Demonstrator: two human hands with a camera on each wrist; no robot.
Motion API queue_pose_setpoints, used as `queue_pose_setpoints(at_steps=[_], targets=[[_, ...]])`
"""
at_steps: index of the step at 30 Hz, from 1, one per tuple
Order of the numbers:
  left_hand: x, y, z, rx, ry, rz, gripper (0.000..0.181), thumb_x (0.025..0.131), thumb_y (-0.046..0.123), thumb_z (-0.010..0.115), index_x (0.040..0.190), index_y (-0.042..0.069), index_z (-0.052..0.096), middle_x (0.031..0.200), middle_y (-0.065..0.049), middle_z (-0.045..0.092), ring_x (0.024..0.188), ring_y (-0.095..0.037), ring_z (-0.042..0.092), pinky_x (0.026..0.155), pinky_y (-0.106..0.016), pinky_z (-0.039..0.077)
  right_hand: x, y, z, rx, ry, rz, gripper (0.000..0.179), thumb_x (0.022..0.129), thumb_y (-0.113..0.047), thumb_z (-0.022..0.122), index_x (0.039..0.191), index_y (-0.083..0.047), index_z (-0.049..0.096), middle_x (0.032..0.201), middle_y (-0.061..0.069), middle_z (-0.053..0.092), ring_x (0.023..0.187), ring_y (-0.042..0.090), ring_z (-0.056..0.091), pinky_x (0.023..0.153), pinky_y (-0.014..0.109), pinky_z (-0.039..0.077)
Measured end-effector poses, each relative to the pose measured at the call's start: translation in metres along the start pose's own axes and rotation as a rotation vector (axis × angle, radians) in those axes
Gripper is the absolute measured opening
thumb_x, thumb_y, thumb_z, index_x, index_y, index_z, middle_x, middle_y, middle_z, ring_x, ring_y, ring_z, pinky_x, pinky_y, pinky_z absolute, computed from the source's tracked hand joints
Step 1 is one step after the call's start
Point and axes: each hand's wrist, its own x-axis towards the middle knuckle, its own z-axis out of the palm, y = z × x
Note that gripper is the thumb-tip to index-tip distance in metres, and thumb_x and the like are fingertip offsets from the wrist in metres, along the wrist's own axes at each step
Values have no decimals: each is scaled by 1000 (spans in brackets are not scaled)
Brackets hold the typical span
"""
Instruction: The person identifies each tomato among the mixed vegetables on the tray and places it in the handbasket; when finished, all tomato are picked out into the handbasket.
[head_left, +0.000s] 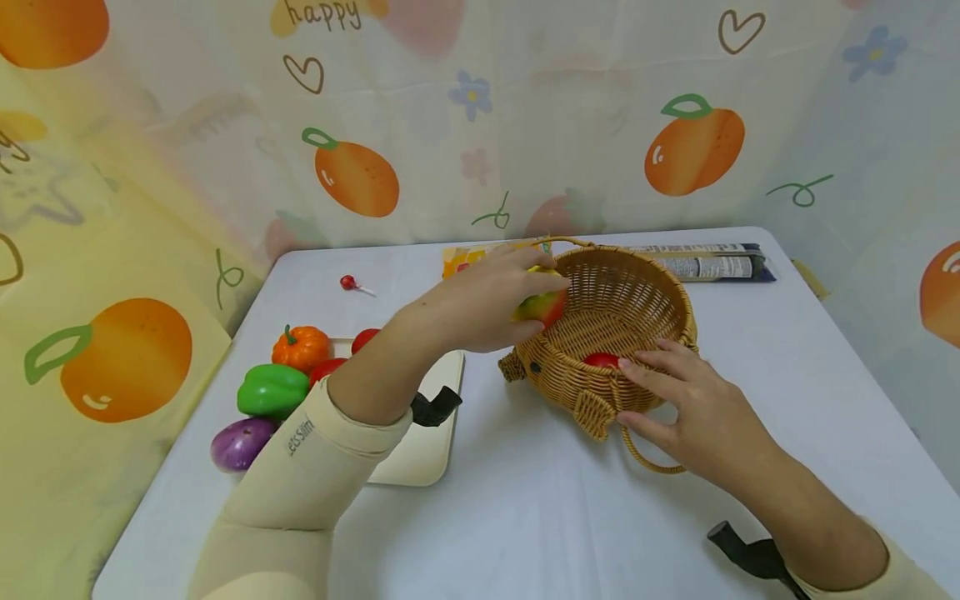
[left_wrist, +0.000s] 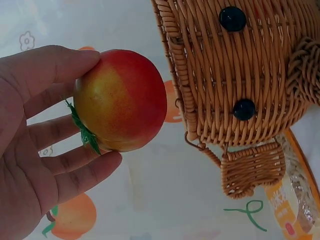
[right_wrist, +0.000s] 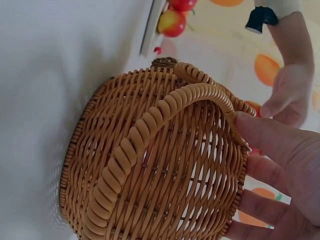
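Observation:
My left hand (head_left: 487, 304) holds a red-and-yellow toy fruit (left_wrist: 125, 100) with a green leafy crown, thumb on one side and fingers on the other. In the head view the fruit is over the near-left rim of a round wicker basket (head_left: 555, 385), partly covered by the hand. The basket has animal-like ears, black button eyes and rope-like handles (right_wrist: 125, 145). Gripping its right-hand rim is my right hand (head_left: 693, 404), with the thumb outside and the fingers over the edge. A red thing (head_left: 602, 360) lies inside the basket, largely hidden by the rim.
Left of the basket lies a cream tray (head_left: 420, 467), partly behind my left forearm. Near it are a green bell pepper (head_left: 273, 392), a purple eggplant (head_left: 242, 444), an orange pumpkin (head_left: 302, 348) and red fruits (head_left: 365, 338). Farther back are a lollipop (head_left: 348, 282) and a dark long packet (head_left: 712, 265).

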Motion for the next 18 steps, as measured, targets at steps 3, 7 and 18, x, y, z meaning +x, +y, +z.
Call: queue_pose_setpoints(at_steps=[3, 7, 18], targets=[[8, 2, 3, -1, 2, 5, 49, 95, 22, 70, 143, 19, 61, 147, -6, 51, 143, -29, 40, 118, -40, 38, 0, 0, 0, -1, -1, -2, 62, 69, -27, 94, 126, -11, 74, 127, 13, 69, 132, 43, 53, 85, 63, 56], [18, 4, 8, 8, 3, 30, 50, 95, 24, 71, 144, 19, 61, 146, -7, 53, 141, -27, 43, 122, -41, 32, 0, 0, -1, -1, -12, 8, 62, 70, -28, 94, 126, -12, 74, 128, 12, 69, 132, 44, 53, 85, 64, 56], [41, 10, 30, 25, -55, 36, 52, 97, 30, 70, 147, 24, 57, 149, -6, 50, 137, -26, 47, 114, -36, 42, 0, 0, -1, 3, -8, 8, 61, 69, -27, 94, 126, -12, 74, 128, 13, 68, 131, 45, 53, 84, 65, 56]])
